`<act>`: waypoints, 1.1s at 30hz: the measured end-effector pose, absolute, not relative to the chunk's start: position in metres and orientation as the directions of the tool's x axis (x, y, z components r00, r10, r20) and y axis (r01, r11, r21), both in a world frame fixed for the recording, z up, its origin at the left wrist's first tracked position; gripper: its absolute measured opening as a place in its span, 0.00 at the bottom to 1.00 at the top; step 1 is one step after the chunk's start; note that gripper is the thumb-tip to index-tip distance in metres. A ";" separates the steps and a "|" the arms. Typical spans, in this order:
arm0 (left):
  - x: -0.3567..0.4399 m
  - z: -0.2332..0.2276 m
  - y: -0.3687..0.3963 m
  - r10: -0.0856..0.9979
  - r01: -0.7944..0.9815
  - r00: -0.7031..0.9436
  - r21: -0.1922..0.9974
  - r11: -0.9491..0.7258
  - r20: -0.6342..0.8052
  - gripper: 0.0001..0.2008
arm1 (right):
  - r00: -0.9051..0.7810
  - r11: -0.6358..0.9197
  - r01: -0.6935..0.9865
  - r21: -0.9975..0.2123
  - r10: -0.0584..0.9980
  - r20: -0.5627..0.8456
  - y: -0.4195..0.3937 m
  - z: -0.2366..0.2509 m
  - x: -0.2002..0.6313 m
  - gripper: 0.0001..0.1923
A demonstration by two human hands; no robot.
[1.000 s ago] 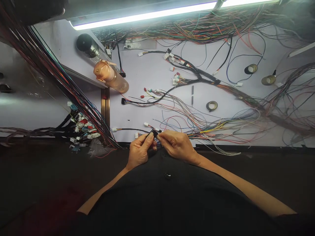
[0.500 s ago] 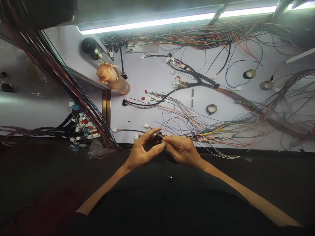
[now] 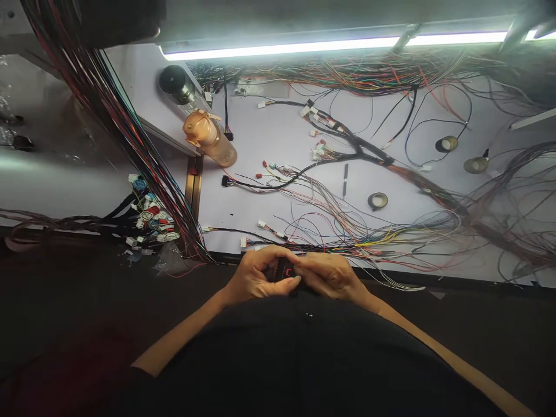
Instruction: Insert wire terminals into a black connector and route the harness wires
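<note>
My left hand (image 3: 263, 276) is curled around a black connector (image 3: 283, 270) with a small red part on its face, thumb below and fingers above. At the connector's right end, my right hand (image 3: 329, 274) has its fingers pinched together, touching it. My right fingers cover that end, so any wire there cannot be made out. Both hands are close to my dark shirt, just in front of the table's front edge. Beyond them lies a bundle of wires (image 3: 373, 242) with a white connector (image 3: 244, 242) at its left end.
A taped wire harness (image 3: 369, 154) branches across the white table. An orange bottle (image 3: 212, 139) and a dark-capped bottle (image 3: 176, 84) lie at the back left. Tape rolls (image 3: 377, 201) sit to the right. Hanging wires (image 3: 125, 133) slant down on the left.
Both hands have come down nearer my body with the connector. My left index finger, raised before, now bends over the connector. The view has shifted slightly left.
</note>
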State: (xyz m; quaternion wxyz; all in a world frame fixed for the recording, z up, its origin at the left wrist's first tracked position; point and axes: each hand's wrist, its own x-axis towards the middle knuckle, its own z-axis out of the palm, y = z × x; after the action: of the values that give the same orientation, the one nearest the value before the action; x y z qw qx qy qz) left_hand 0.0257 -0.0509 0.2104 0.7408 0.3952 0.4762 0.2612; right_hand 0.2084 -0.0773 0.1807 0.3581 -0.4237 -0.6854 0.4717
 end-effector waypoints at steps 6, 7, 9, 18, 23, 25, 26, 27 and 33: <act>0.038 0.211 -0.071 0.802 -0.146 0.245 0.797 0.586 -0.545 0.11 | -0.350 0.108 0.212 -0.971 0.936 0.027 -0.089 0.183 0.208 0.07; 0.037 0.211 -0.071 0.796 -0.144 0.254 0.793 0.592 -0.549 0.12 | -0.352 0.079 0.221 -0.972 0.936 -0.004 -0.090 0.185 0.208 0.07; 0.036 0.210 -0.071 0.789 -0.141 0.270 0.788 0.600 -0.552 0.12 | -0.355 0.052 0.231 -0.972 0.934 -0.034 -0.092 0.188 0.209 0.08; 0.038 0.203 -0.064 0.815 -0.095 0.245 0.824 0.558 -0.524 0.10 | -0.363 0.196 0.406 -0.893 0.931 0.039 -0.078 0.175 0.210 0.12; 0.036 0.197 -0.063 0.855 -0.097 0.179 0.856 0.508 -0.488 0.18 | -0.354 0.195 0.369 -0.909 0.933 0.056 -0.069 0.172 0.206 0.12; 0.032 0.193 -0.063 0.865 -0.074 0.145 0.867 0.493 -0.480 0.15 | -0.352 0.203 0.348 -0.915 0.933 0.073 -0.069 0.174 0.203 0.12; 0.030 0.191 -0.063 0.867 -0.054 0.143 0.871 0.488 -0.477 0.13 | -0.358 0.204 0.341 -0.918 0.931 0.074 -0.067 0.173 0.204 0.13; 0.027 0.188 -0.062 0.868 -0.034 0.145 0.874 0.484 -0.475 0.12 | -0.365 0.192 0.341 -0.920 0.929 0.058 -0.065 0.172 0.206 0.14; 0.014 0.178 -0.063 0.897 0.044 0.134 0.907 0.420 -0.422 0.13 | 0.050 -0.299 0.725 -0.620 0.921 -0.387 -0.011 0.117 0.266 0.20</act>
State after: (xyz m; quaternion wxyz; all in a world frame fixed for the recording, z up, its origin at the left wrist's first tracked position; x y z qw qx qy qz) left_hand 0.0138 -0.0625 0.1777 0.6267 0.4175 0.5632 0.3403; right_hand 0.2662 -0.0108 0.1172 0.1298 -0.7127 -0.5775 0.3764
